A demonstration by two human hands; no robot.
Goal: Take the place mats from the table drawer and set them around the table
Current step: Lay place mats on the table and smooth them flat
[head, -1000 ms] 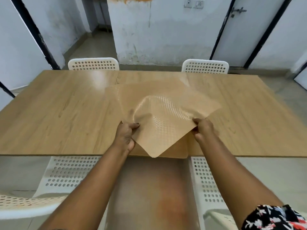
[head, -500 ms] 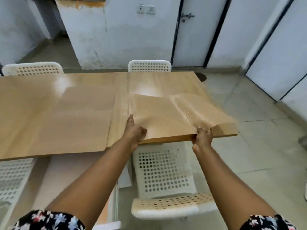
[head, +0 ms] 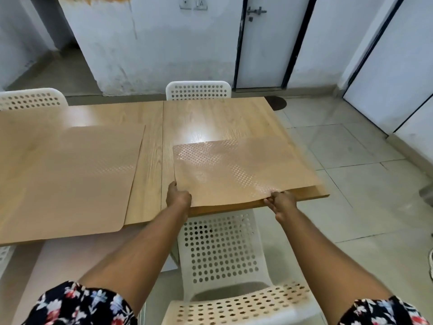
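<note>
A: Lying on the right end of the wooden surface (head: pixel 210 123) is a tan place mat (head: pixel 239 170), its near edge along the surface's near edge.

B: And the hands?

A: Both are on that near edge. The left hand (head: pixel 178 198) has its grip clamped on the near left corner, fingers curled over the mat. The right hand (head: pixel 281 202) pinches the near edge further right, where the mat lifts slightly off the wood.

B: Any other mat?

A: Yes, a second place mat (head: pixel 70 181) lies flat to the left, well apart from the first, with a bare strip of wood between them. Its near corner reaches the surface's near edge.

B: What surrounds them?

A: White perforated chairs: one (head: pixel 225 252) tucked under the near edge below the hands, one (head: pixel 198 90) at the far side, another (head: pixel 30 99) at far left. Floral sleeves (head: pixel 79 303) show at the bottom. Behind stand a pale wall and a white door (head: pixel 262 41).
</note>
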